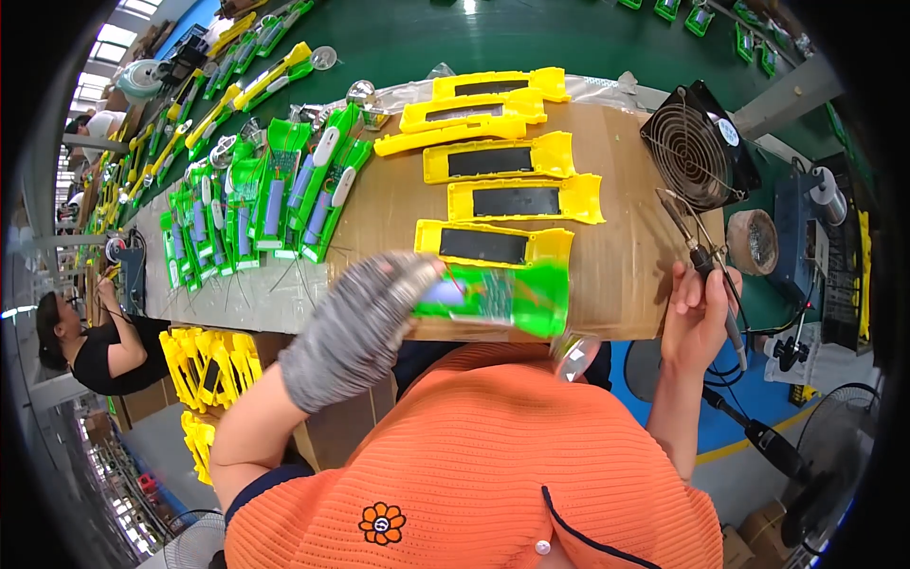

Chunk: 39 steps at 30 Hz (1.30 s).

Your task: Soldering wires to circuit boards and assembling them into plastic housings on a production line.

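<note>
My left hand [355, 327], in a grey knit glove, is closed on one end of a green lamp housing half [531, 299] at the table's front edge. A lilac battery cell [444, 292], a red wire and a circuit board show inside it. A clear round lens [575, 357] hangs at its other end. The glove and the housing are slightly blurred. At the right edge of the table, my bare right hand [697, 308] grips a soldering iron [700, 254] by its dark handle, the tip pointing up toward the fan. Just beyond the green housing lies a yellow housing half [493, 244] with a dark panel.
More yellow housing halves [526, 199] line the middle of the cardboard-covered table [621, 237]. Several wired green housings [275, 199] lie at the left. A black fan [697, 147] and a brown roll [751, 242] stand at the right. Another person [104, 341] sits far left.
</note>
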Each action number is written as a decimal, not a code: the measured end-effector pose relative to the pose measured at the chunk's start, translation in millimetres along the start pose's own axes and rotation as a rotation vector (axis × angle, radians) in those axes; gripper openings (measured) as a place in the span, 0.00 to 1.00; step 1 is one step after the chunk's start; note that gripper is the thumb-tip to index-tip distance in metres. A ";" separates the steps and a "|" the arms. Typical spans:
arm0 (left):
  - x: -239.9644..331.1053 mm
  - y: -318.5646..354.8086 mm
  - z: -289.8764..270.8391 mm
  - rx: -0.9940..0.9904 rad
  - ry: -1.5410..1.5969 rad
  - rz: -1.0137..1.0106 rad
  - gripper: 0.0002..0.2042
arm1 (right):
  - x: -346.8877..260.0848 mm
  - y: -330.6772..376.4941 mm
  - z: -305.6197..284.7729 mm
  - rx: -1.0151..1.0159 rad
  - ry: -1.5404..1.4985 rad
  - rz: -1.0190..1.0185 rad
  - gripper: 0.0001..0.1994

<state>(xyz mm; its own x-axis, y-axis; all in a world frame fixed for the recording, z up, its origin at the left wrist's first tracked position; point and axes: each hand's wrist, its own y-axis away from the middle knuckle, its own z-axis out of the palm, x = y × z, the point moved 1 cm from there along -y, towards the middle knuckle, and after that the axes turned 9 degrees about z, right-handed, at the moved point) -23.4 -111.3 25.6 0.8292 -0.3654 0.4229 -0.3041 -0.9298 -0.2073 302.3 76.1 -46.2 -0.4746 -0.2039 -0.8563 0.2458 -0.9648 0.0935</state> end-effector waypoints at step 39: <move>4.4 -30.5 37.5 0.141 0.133 -0.197 0.07 | 13.2 44.0 75.9 -0.384 0.333 0.482 0.08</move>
<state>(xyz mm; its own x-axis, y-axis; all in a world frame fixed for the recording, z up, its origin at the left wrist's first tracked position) 7.1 -82.9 0.7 0.7941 -0.1888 0.5777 -0.0665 -0.9718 -0.2262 242.7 18.3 -14.9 0.0316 -0.4738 -0.8801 0.6739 -0.6401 0.3688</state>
